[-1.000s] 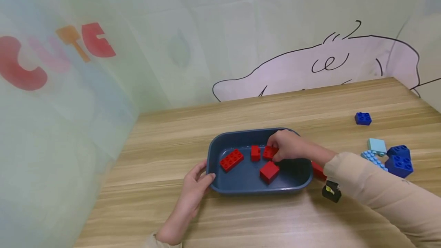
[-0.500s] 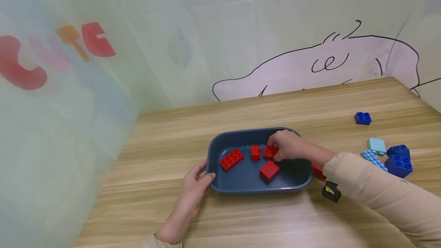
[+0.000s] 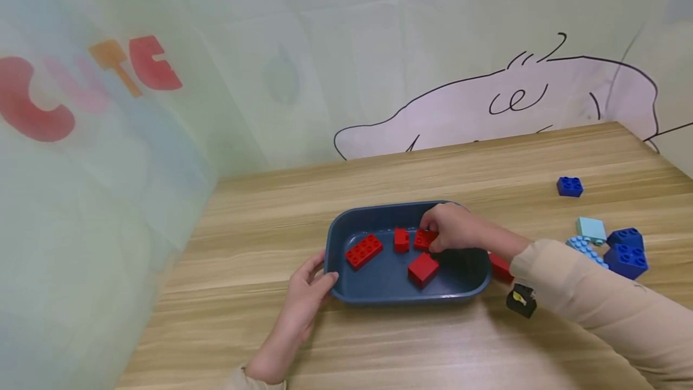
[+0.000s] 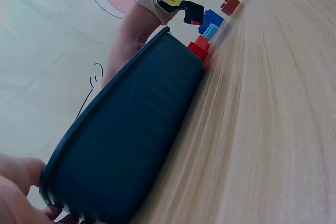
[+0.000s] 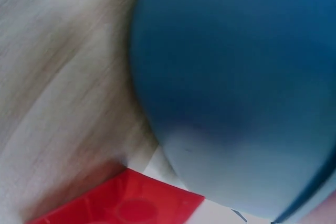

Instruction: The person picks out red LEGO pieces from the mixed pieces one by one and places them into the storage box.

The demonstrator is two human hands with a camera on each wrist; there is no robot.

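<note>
A dark blue tray (image 3: pixel 368 289) sits on the table in the head view. My left hand (image 3: pixel 307 292) grips its left end, thumb over the rim and fingers along the outside; the left wrist view shows this hand (image 4: pixel 18 195) at the near corner. Reaching inside from the right, my right hand (image 3: pixel 453 229) pinches a red building brick (image 3: pixel 424 239), partly covered by the fingers. Three more red bricks lie in the tray: a long eight-stud one (image 3: pixel 364 251), a small one (image 3: pixel 401 240) and a blocky one (image 3: pixel 423 270). The right wrist view has only the tray's outer wall (image 5: pixel 231 87).
Just right of the tray is another red brick (image 3: pixel 500 268), partly behind the right sleeve. Further right are dark blue bricks (image 3: pixel 627 259), a light blue studded piece (image 3: pixel 587 251) and a pale turquoise brick (image 3: pixel 591 230). A single blue brick (image 3: pixel 569 186) lies farther back.
</note>
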